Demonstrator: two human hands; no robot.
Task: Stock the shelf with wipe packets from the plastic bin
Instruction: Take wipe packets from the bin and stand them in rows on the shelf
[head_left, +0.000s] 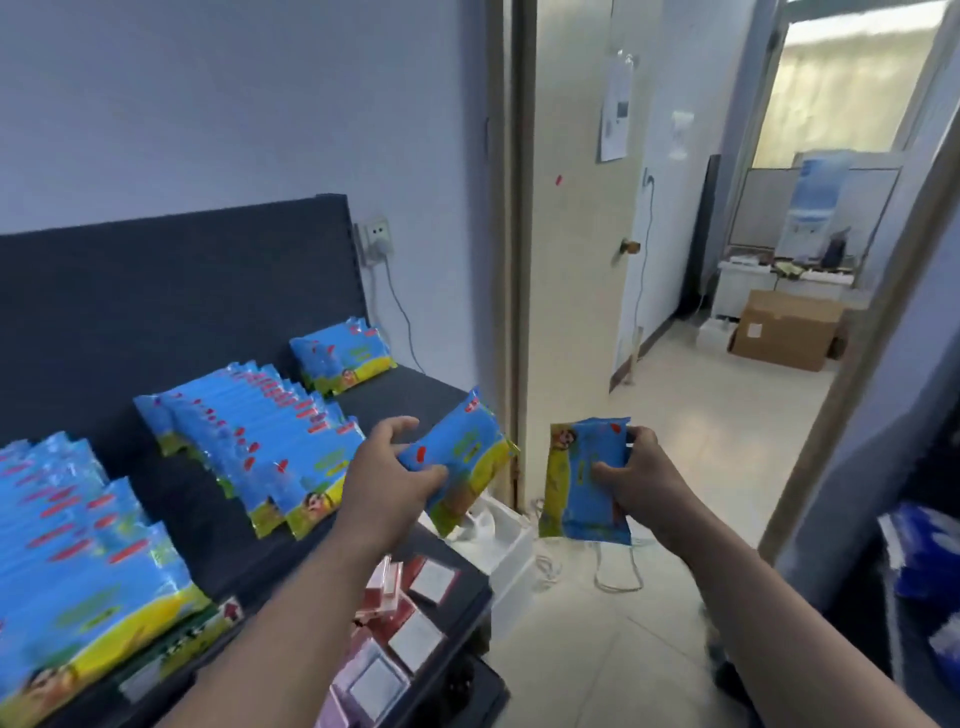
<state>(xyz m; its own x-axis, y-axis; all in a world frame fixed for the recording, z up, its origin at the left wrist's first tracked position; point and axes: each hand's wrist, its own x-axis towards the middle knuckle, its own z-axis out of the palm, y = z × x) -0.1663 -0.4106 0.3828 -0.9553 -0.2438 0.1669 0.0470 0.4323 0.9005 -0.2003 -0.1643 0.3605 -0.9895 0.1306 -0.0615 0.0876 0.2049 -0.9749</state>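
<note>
Each hand grips one glossy, crinkled blue-and-yellow wipe packet: the left hand (387, 475) holds a packet (462, 457) just off the dark shelf (395, 400); the right hand (641, 478) holds another packet (582, 483) above the tiled floor (701, 441).

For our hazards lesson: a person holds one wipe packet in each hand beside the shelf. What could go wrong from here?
The right hand grips its packet over the floor; it might drop. The second packet, in the left hand, could knock over the leaning middle row. The floor cable may trip them.
</note>
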